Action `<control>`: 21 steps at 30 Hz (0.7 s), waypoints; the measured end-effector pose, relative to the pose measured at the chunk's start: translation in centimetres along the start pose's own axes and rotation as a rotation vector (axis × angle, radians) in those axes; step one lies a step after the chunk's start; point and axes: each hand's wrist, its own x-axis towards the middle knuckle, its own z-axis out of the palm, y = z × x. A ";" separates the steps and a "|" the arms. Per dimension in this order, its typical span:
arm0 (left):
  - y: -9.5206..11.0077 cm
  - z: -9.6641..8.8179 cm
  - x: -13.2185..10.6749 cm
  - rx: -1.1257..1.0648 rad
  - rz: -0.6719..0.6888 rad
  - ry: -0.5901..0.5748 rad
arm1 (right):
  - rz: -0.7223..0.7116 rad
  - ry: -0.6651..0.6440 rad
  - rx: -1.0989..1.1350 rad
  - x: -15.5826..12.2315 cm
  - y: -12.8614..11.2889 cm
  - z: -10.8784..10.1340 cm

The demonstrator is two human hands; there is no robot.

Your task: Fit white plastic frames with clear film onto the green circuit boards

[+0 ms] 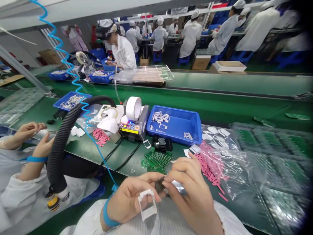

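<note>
A white rectangular frame (pixel 149 215) is held in the left hand (pixel 130 199), a small dark piece (pixel 159 186) is pinched by the right hand (pixel 188 192), and green circuit-board strips (pixel 156 160) and a blue plastic tray (pixel 174 124) are laid just beyond on a green workbench belt (pixel 220 107).

Two hands (pixel 188 195); one white frame (pixel 149 215); two near blue trays (pixel 171 138); one tape dispenser (pixel 134 127)

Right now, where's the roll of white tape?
In the head view, the roll of white tape stands on its edge in a tape dispenser, just left of the blue plastic tray.
</note>
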 end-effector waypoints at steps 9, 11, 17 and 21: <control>-0.2 -1.2 0.1 0.176 0.064 -0.075 | 0.074 -0.085 0.080 -0.1 0.7 0.5; 0.0 -1.2 0.2 0.195 0.073 -0.079 | 0.076 -0.096 0.085 -0.1 0.9 0.7; -0.3 -1.5 0.5 0.212 0.061 0.035 | 0.075 -0.207 0.071 -0.1 1.2 0.9; -0.9 -2.4 0.9 -0.044 0.049 0.166 | 0.165 -0.353 0.212 -1.3 1.8 1.2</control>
